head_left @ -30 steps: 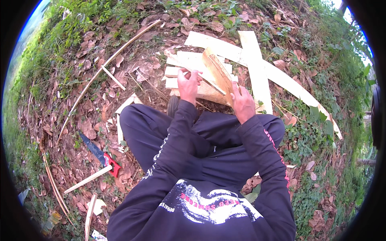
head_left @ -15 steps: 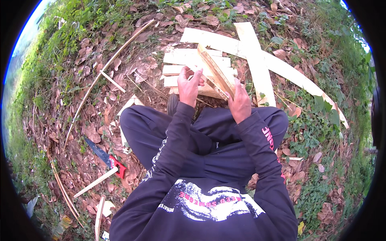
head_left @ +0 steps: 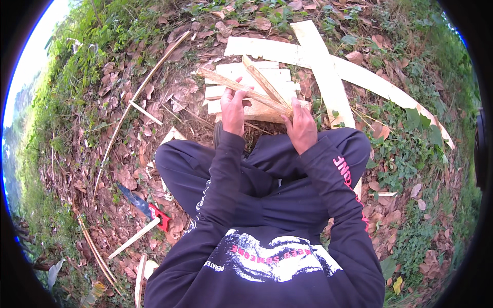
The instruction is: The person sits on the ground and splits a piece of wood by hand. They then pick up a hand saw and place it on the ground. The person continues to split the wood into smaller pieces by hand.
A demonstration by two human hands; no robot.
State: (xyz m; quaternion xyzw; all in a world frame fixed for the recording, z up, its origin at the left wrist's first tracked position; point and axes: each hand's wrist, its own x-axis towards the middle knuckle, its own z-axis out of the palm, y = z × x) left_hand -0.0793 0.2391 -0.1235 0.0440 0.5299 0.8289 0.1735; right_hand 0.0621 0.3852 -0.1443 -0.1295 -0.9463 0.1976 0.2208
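A thin, rough-edged wooden strip [head_left: 221, 79] slants across in front of me, its left end farther away than its right. My left hand [head_left: 234, 110] is closed around it near the middle, fingers curled beneath. At its right end, my right hand [head_left: 302, 127] grips it between thumb and fingers. A second wooden strip [head_left: 259, 74] points away from me and meets the first near my right hand; whether that hand holds it too is unclear. Below both lie several pale boards [head_left: 218, 92] side by side on the ground.
Two long pale planks [head_left: 321, 72] cross beyond the boards to the right. A long thin wooden strip [head_left: 128, 105] curves along the left. A handsaw [head_left: 136, 200] with a red handle lies left of my knee, a stick [head_left: 133, 238] against it. Dry leaves and green plants surround me.
The held strip has swung from pointing away to lying slantwise, its far end now to the left. My left hand has shifted slightly left and nearer.
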